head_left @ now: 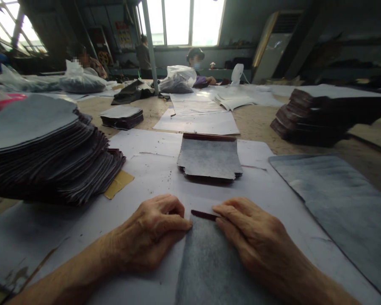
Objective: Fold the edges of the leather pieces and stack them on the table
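Note:
A grey-backed sheet (pixel 206 262) with a narrow dark red folded edge (pixel 203 214) lies on white paper in front of me. My left hand (pixel 158 233) rests at its upper left corner, thumb and curled fingers closed there; whether anything is pinched between them is hidden. My right hand (pixel 250 237) pinches the right end of the folded edge between thumb and fingers, and its palm covers the sheet's right side. Just beyond my hands sits a small stack of similar grey pieces (pixel 209 156), the top one with a dark red strip along its far edge.
A tall stack of grey-topped dark sheets (pixel 34 127) stands at left, beside a yellow scrap (pixel 119 184). At right lie a large grey sheet (pixel 336 203) and a dark stack (pixel 317 114). A smaller stack (pixel 122 116), plastic bags (pixel 178 79), a post and several people are farther back.

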The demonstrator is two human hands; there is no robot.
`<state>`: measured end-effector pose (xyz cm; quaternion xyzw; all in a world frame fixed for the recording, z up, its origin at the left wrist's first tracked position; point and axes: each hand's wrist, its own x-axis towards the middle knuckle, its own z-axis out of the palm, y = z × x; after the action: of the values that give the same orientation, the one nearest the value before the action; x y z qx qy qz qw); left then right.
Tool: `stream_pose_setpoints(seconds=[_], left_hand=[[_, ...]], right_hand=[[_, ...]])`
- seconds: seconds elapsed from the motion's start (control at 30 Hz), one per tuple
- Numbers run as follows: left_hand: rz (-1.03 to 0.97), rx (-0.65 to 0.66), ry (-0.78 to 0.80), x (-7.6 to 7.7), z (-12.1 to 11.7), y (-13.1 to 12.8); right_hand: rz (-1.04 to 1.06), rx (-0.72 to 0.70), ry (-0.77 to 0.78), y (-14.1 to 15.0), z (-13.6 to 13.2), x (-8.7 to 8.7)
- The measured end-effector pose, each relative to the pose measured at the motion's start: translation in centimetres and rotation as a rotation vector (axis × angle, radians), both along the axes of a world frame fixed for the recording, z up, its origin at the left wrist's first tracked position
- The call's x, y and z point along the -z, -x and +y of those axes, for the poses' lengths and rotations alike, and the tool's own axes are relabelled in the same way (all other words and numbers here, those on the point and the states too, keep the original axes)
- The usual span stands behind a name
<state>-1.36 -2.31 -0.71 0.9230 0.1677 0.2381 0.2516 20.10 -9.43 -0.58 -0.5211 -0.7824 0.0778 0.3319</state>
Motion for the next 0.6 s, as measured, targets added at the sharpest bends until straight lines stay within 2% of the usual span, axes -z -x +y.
stream_pose_setpoints(seconds=[0.1, 0.2, 0.3, 0.43, 0.6], left_hand=[[-0.017, -0.009, 0.064, 0.1, 0.0, 0.2], [-0.117, -0.043, 0.096, 0.3, 0.0, 0.3], [-0.147, -0.073, 0.039, 0.4, 0.1, 0.1], [-0.102, 0.005, -0.084, 0.4, 0.0, -0.5], [-0.151, -0.019, -0.187, 0.4, -0.1, -1.1]], right_hand=[[-0.088, 0.034, -0.030, 0.3, 0.0, 0.4], [-0.082, 0.068, -0.042, 0.7, 0.1, 0.6], [-0.056, 0.069, -0.118, 1.2, 0.0, 0.5], [-0.071, 0.036, -0.266, 2.1, -0.3, 0.1], [-0.089, -0.048, -0.298, 2.0, -0.4, 0.4]])
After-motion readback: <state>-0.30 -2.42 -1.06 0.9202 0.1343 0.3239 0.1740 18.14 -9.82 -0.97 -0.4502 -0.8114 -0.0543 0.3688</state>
